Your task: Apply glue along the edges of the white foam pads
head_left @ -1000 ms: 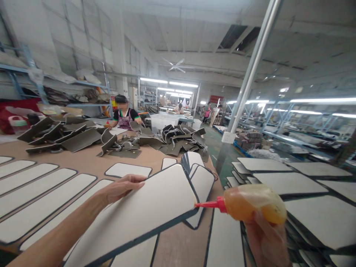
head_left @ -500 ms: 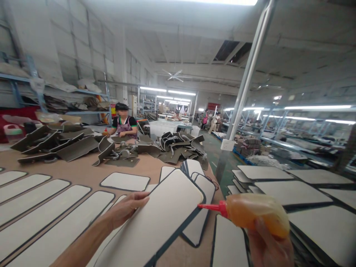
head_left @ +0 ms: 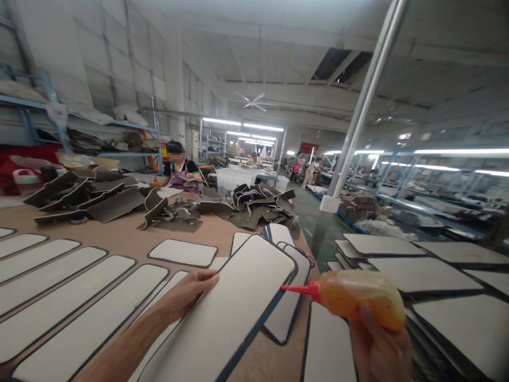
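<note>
The left hand pinches the white panel; right of it, the right hand grips a squeeze bottle, nozzle at the panel's edge. Yellowish residue there suggests partial coverage; what remains is unclear. Left of it lie other panels.

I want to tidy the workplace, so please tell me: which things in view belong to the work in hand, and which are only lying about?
In the work:
white panel in the left hand
amber bottle in the right hand
probably the similar panels on the table

Seemingly lying about:
grey-brown pieces, heaped
pink-topped container
</note>
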`<state>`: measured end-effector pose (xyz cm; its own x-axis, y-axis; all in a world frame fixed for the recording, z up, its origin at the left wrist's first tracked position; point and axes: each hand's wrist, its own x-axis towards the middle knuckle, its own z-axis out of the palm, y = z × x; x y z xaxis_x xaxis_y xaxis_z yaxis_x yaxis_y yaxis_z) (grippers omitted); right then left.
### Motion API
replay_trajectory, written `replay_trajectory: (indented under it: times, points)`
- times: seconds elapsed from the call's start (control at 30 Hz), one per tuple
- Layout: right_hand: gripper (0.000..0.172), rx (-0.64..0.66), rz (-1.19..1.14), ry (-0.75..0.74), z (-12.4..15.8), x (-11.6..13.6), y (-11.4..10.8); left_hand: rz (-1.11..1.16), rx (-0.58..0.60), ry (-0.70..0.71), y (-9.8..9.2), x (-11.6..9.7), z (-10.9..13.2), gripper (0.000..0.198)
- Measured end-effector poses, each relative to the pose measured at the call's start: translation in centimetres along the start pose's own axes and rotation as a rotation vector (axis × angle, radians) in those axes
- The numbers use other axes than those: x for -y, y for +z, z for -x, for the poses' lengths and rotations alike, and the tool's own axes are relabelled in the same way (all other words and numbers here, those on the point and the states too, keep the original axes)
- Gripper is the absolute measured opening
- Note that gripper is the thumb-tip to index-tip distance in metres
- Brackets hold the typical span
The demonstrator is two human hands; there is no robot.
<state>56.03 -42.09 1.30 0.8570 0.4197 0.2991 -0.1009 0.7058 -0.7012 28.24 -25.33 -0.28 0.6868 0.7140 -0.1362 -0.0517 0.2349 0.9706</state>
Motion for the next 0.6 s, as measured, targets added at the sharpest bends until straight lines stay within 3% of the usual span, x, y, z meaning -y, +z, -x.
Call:
replay_trajectory:
  times: [0.6]
  points:
    - [0.022,0.089,0.035,0.028,1.1,-0.9,2.0,0.07,-0.153,-0.034,0.2,-0.8,-0.4,0.036]
